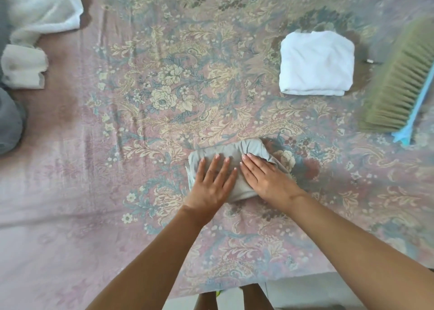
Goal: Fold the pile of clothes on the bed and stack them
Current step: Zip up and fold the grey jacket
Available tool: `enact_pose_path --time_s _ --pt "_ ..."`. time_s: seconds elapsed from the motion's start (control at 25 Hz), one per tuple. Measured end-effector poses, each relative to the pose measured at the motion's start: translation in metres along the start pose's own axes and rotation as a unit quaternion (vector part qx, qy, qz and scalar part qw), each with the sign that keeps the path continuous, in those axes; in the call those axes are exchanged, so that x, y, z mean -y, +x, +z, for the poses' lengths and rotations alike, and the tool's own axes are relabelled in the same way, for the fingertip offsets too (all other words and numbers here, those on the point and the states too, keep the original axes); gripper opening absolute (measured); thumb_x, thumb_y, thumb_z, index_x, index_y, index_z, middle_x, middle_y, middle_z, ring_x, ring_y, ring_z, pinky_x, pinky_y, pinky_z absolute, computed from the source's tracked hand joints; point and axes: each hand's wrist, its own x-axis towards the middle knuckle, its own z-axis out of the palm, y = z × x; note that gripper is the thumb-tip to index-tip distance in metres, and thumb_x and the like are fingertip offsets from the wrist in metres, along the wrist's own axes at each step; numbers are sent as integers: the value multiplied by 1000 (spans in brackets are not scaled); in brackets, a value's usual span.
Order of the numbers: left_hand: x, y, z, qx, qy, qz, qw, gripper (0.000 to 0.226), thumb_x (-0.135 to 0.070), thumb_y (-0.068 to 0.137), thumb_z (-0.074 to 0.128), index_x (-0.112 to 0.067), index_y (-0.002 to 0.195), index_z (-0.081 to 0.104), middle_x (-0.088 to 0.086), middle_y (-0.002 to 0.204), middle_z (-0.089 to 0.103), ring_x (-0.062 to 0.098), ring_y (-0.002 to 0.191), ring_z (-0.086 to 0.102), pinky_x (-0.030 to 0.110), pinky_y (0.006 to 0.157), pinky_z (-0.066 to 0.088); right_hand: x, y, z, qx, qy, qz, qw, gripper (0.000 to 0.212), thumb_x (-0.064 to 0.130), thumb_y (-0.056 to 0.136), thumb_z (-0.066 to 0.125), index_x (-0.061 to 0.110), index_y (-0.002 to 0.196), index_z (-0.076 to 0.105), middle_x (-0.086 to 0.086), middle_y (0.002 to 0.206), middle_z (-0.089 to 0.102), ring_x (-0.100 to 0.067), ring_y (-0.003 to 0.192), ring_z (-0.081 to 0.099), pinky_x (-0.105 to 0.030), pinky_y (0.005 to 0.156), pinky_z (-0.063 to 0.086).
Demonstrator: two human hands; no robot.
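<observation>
— While both hands lie flat on it, how will that small folded grey cloth garment [231, 168] near the bed's [70, 192] front edge handle?

— Light and limp, I'd judge. The left hand [211, 185] and right hand [265, 178] press it with straight fingers, gripping nothing. Lift it from underneath, both sides; its far edge looks bunched, perhaps loose.

Both arms reach forward, left hand [212, 184] and right hand [266, 175] flat, fingers straight.
</observation>
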Motion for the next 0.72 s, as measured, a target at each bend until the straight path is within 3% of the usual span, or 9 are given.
enact_pose_path --time_s 0.08,0.2,0.28,0.36,0.4,0.44,0.48,0.56,0.72 --pt "-5 24 -17 -6 -7 5 1000 49 -8 69 60 -11 117 67 14 122 64 33 113 60 49 85 53 -22 -9 -11 -34 -12 11 999 59 3 98 32 -3 148 1 -23 156 5 -35 145 6 -46 118 14" --pt "-15 79 -41 -27 -34 -9 999 54 -19 69 73 -16 122 64 7 123 64 27 111 62 50 86 52 -68 -28 -24 -203 -33 67 976 39 -5 93 41 -7 131 49 -26 131 54 -40 123 50 -47 98 46" --pt "-26 116 -54 -40 -62 -28 997 56 -28 81 66 -18 134 53 6 137 53 26 124 53 53 97 45 -97 -45 -21 -279 -18 135 950 38 1 99 29 -5 123 57 -24 124 60 -39 117 56 -50 94 49" --pt "-46 132 -43 50 -80 5 996 67 -23 90 46 -18 151 18 12 157 16 29 144 18 56 114 16 -109 -57 -9 -197 25 206 958 46 11 97 34 2 142 37 -22 146 37 -36 137 34 -50 111 31" --pt "-55 131 -31 122 -100 27 987 70 -26 94 40 -19 152 0 12 159 -6 29 146 -1 52 117 1 -107 -63 4 -77 83 238 965 62 21 95 40 11 151 14 -18 157 13 -33 145 12 -48 116 16" --pt "-60 125 -20 184 -124 36 975 71 -35 97 36 -22 150 -10 10 156 -21 27 145 -14 47 116 -8 -102 -69 17 40 135 260 955 79 34 93 44 20 151 -7 -13 158 -11 -29 146 -9 -47 116 3" --pt "-62 117 -11 215 -140 37 966 72 -46 98 32 -25 149 -15 5 153 -29 24 144 -20 44 116 -11 -96 -73 29 109 168 272 941 88 47 90 44 28 147 -20 -9 155 -27 -27 143 -22 -49 115 -4" --pt "-59 106 2 229 -138 33 963 73 -53 98 29 -28 147 -19 -1 148 -36 20 143 -21 45 115 -9 -85 -71 44 123 195 281 931 92 57 88 42 34 143 -28 -7 149 -38 -27 139 -31 -51 113 -9" --pt "-47 103 -16 260 -102 53 959 76 -17 96 43 -22 150 -10 7 157 -21 22 146 -12 46 116 8 -76 -58 18 67 191 268 942 79 47 92 41 20 150 -5 -8 158 -16 -25 144 -17 -47 115 -4"
